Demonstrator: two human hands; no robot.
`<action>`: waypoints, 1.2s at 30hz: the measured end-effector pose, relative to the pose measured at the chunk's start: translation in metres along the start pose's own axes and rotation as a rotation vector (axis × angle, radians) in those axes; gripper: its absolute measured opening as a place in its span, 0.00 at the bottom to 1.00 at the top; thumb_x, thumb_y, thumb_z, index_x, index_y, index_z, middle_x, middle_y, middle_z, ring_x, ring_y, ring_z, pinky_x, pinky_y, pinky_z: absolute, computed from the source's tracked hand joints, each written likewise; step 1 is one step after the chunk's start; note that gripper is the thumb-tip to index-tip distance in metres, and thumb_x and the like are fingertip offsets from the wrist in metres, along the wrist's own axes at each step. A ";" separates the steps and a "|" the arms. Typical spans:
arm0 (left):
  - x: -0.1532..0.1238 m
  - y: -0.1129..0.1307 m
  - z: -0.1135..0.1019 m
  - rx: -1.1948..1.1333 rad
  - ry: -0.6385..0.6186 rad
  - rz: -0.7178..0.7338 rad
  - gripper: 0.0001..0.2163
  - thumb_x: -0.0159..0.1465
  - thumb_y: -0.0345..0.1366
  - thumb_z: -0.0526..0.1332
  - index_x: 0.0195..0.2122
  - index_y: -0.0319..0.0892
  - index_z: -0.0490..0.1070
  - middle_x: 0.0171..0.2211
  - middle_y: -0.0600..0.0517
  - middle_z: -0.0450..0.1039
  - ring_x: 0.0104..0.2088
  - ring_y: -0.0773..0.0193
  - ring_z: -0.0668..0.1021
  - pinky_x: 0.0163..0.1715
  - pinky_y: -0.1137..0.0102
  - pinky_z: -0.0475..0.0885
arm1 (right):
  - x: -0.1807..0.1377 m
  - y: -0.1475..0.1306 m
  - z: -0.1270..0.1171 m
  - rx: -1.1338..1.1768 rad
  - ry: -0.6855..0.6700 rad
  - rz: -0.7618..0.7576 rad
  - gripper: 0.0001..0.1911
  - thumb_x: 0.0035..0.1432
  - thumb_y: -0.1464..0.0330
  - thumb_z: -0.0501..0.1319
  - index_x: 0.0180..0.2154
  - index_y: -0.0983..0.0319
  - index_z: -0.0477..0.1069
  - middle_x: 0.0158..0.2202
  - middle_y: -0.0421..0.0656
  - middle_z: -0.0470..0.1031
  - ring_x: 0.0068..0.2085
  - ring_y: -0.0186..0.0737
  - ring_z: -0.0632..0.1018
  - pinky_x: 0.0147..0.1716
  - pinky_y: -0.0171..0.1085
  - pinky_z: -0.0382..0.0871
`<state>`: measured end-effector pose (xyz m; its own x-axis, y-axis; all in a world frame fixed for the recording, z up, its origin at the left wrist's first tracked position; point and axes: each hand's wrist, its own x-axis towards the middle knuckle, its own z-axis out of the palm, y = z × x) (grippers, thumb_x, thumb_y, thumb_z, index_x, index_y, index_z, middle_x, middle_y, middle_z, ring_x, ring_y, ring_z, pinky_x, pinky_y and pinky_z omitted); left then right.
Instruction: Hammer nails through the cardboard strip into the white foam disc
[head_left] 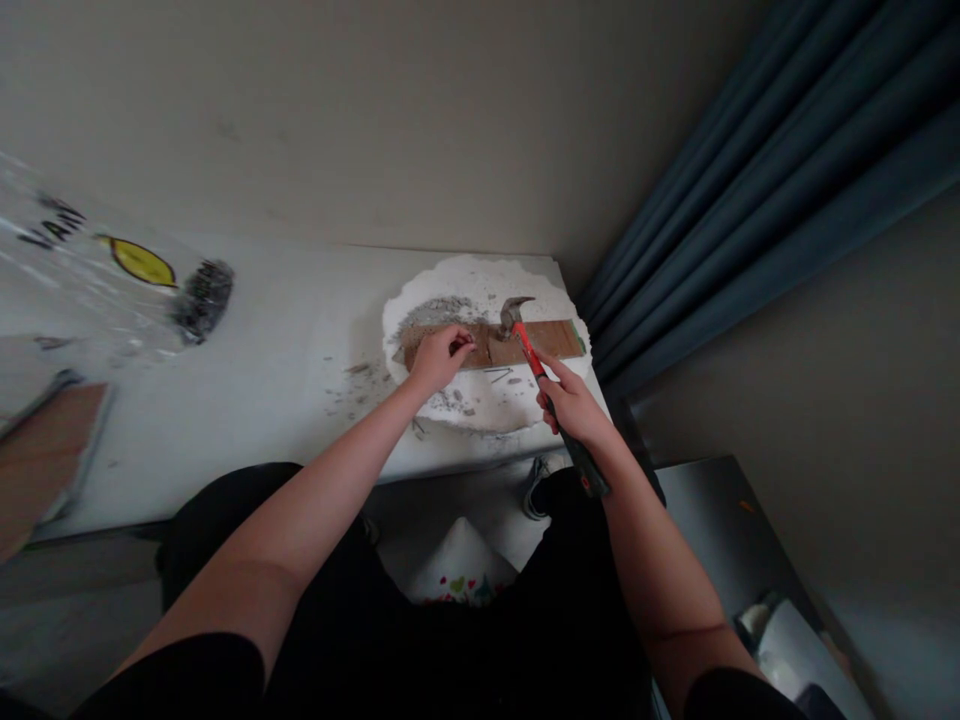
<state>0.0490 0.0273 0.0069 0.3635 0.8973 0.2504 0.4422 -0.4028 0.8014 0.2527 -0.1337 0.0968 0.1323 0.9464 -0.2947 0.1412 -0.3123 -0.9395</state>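
Nailing step looked underway: left hand (439,355) pinched a nail on the plank (555,340), right hand (574,405) clamped the hammer (529,345); next needed a careful tap.

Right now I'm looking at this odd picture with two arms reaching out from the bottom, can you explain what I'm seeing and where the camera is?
The camera sits on a person's head and looks down, so the two bare arms are that person's own. There is no machine. The right hand grips a hammer with a red and black handle; its metal head rests at a wooden board. The left hand presses on that board, fingertips pinched as if on something too small to make out. The board lies on a round white slab strewn with grey crumbs, on a pale table. Dark blue curtains hang to the right.
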 end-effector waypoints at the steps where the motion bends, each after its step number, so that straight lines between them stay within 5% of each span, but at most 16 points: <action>1: 0.000 0.000 0.000 0.001 0.002 0.002 0.05 0.65 0.38 0.64 0.39 0.44 0.75 0.38 0.49 0.82 0.39 0.58 0.81 0.46 0.63 0.75 | 0.000 0.000 0.000 0.001 0.001 0.001 0.33 0.68 0.66 0.52 0.73 0.57 0.56 0.23 0.31 0.63 0.15 0.29 0.63 0.12 0.29 0.58; 20: -0.001 -0.003 0.004 0.125 0.050 0.105 0.04 0.65 0.35 0.63 0.40 0.43 0.75 0.38 0.47 0.81 0.40 0.54 0.81 0.48 0.60 0.76 | -0.026 -0.019 0.009 0.064 -0.127 -0.095 0.32 0.70 0.67 0.54 0.73 0.53 0.56 0.25 0.31 0.63 0.17 0.28 0.63 0.13 0.28 0.58; 27: -0.004 -0.007 0.008 0.080 0.092 0.048 0.20 0.63 0.33 0.66 0.56 0.44 0.66 0.35 0.51 0.81 0.37 0.57 0.81 0.43 0.63 0.76 | -0.022 -0.019 0.011 0.019 -0.110 -0.119 0.32 0.70 0.67 0.53 0.73 0.52 0.56 0.25 0.32 0.62 0.17 0.28 0.62 0.13 0.28 0.57; 36: -0.006 -0.005 0.008 0.101 0.081 0.088 0.21 0.64 0.32 0.65 0.56 0.44 0.62 0.36 0.51 0.81 0.37 0.59 0.81 0.44 0.64 0.75 | -0.025 -0.016 0.015 -0.101 -0.122 -0.206 0.33 0.71 0.68 0.52 0.74 0.54 0.54 0.27 0.34 0.64 0.21 0.31 0.63 0.19 0.30 0.59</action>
<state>0.0515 0.0221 -0.0027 0.3393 0.8676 0.3634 0.4932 -0.4931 0.7167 0.2327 -0.1515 0.1165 -0.0277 0.9919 -0.1237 0.2508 -0.1129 -0.9614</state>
